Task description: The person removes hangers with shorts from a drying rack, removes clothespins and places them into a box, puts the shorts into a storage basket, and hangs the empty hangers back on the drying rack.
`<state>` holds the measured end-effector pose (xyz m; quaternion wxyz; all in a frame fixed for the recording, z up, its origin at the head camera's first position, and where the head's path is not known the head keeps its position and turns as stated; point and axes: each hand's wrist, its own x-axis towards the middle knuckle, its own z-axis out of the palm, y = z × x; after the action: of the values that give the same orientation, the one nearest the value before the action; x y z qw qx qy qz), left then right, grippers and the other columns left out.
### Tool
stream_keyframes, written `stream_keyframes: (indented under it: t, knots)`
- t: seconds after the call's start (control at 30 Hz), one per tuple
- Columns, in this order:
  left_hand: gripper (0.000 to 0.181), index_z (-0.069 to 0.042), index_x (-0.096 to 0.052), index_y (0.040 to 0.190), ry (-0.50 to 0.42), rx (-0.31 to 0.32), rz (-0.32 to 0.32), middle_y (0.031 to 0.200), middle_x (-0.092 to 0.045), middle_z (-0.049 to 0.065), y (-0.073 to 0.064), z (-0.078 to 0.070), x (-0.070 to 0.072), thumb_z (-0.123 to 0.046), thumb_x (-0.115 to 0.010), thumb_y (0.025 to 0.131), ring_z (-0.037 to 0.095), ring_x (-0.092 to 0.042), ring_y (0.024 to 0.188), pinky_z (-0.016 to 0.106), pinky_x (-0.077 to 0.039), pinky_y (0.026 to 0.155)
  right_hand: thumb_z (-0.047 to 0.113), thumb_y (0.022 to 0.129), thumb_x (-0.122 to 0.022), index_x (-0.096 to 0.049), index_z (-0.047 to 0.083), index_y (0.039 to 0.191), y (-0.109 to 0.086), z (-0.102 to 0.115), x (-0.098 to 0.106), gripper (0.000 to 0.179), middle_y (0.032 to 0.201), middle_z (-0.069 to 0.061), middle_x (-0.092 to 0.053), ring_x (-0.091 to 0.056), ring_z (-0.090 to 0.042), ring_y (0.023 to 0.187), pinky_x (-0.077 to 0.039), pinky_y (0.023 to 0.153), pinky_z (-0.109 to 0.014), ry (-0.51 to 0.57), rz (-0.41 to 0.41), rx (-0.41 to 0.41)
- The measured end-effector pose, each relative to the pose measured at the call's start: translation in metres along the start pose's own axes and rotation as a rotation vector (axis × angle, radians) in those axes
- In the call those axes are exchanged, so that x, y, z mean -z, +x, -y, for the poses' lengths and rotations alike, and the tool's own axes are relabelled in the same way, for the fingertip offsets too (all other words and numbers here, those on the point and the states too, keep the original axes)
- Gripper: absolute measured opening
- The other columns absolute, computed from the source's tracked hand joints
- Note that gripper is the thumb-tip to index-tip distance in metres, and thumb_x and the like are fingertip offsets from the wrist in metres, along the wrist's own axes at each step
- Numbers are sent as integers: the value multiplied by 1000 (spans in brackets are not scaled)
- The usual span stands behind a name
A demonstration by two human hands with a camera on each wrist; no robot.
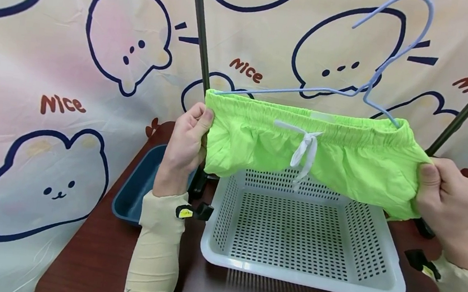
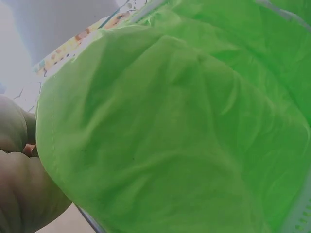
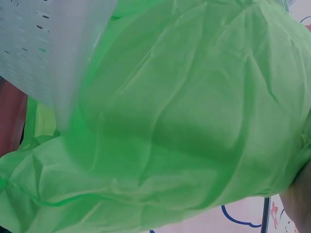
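Observation:
Bright green shorts (image 1: pixel 260 142) with a gathered waistband and a white tied drawstring (image 1: pixel 305 149) are stretched sideways in the head view. A light blue hanger (image 1: pixel 309 91) has its bar ends inside the waistband, its hook tilted to the upper right. My left hand (image 1: pixel 184 143) pinches the left side of the shorts between thumb and fingers. On the right side, my right hand (image 1: pixel 446 204) grips the fabric lower down. Green cloth (image 2: pixel 146 126) fills most of the left wrist view, and likewise the cloth (image 3: pixel 175 107) in the right wrist view.
Below the shorts stands a white perforated basket (image 1: pixel 301 281) on the dark red-brown table (image 1: pixel 92 250). A blue bin (image 1: pixel 128 201) sits behind my left forearm. Dark poles (image 1: pixel 203 36) rise on both sides, before a printed curtain (image 1: pixel 68 40).

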<state>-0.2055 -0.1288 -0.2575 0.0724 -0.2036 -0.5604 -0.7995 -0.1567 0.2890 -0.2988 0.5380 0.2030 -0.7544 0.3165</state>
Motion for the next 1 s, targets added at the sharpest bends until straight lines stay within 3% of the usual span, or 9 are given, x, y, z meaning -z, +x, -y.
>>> stream_keyframes:
  t: [0.2,0.3,0.4,0.57,0.63,0.77,1.0]
  knots:
    - [15,-8,-53,96,-103,-52,30,98,-59,6,0,-1,-9,-17,-44,104,12,-64,84,23,-57,71,26,100,-55,-56,-16,77,0,1,-3,48,55,-16,-40,-31,18,60,-25,55,-3,7,-14,-25]
    - [16,-8,-53,97,-104,-55,53,98,-57,6,-1,-1,-10,-17,-43,104,12,-64,84,22,-57,72,25,100,-55,-55,-17,76,0,4,-2,48,55,-13,-40,-31,18,60,-24,56,-3,7,-24,-34]
    - [17,-9,-52,95,-19,-32,94,96,-56,5,-2,0,-9,-14,-40,105,11,-62,81,21,-55,69,26,100,-56,-53,-18,74,2,7,-1,51,56,-1,-41,-31,18,60,-24,56,-3,24,-45,-49]
    - [14,-7,-50,98,200,-11,239,93,-57,4,-5,2,-10,-10,-39,105,12,-60,77,22,-54,66,27,100,-55,-47,-19,72,6,9,1,54,68,23,-41,-32,16,59,-22,56,-4,54,-95,-89]
    - [13,-6,-51,100,251,-20,265,92,-59,4,-5,2,-10,-10,-40,105,12,-60,76,22,-54,64,26,100,-55,-47,-19,72,8,8,3,54,72,26,-40,-32,16,60,-21,57,-4,47,-98,-93]
    - [15,0,-54,103,316,-40,261,89,-60,1,-6,3,-9,-9,-43,104,11,-58,74,21,-50,63,24,100,-56,-47,-19,71,7,2,7,53,72,24,-41,-32,15,60,-20,57,-4,40,-95,-83]
    - [20,6,-55,111,383,-27,290,96,-63,2,-5,6,-8,-10,-48,103,13,-64,83,25,-58,72,24,99,-58,-49,-19,71,5,-2,7,52,68,20,-42,-32,14,59,-20,56,-4,56,-103,-79]
